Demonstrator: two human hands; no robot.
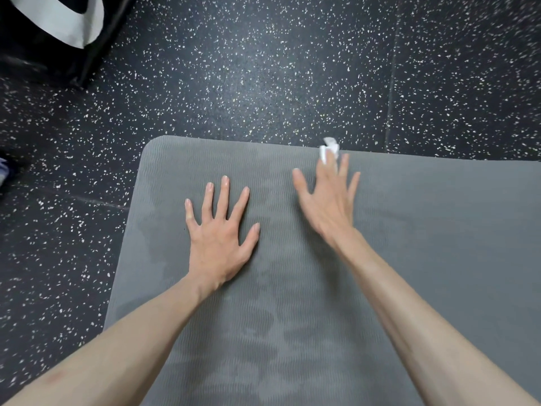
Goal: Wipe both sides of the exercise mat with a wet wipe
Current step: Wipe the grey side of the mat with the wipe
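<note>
Two hands are on the job, and your grip on the wipe looks like the weak point. Your right hand (326, 200) is blurred, its fingers spread and nearly straight, and the wet wipe (329, 149) shows only as a small white wad at the fingertips, right at the far edge of the exercise mat (439, 230). Whether a finger actually pinches the wad or the straight fingers only press it down, you cannot tell from this blur. If it is only pressed, I judge it could slip out past the mat edge onto the speckled floor (263, 68), pick up grit, and then smear that grit back onto the mat.

Your left hand (219, 230) lies flat with fingers splayed, palm down on the mat just beside the right, holding nothing. It seems to be pinning the mat; lift it mid-stroke and the mat may creep or buckle.

Darker damp patches run down the mat's middle toward you, while the area near the left corner looks drier, so that strip could be missed. The underside is out of sight, and flipping the mat onto this floor risks dirtying the wiped face. A black bag (44, 33) sits well apart at the upper left.
</note>
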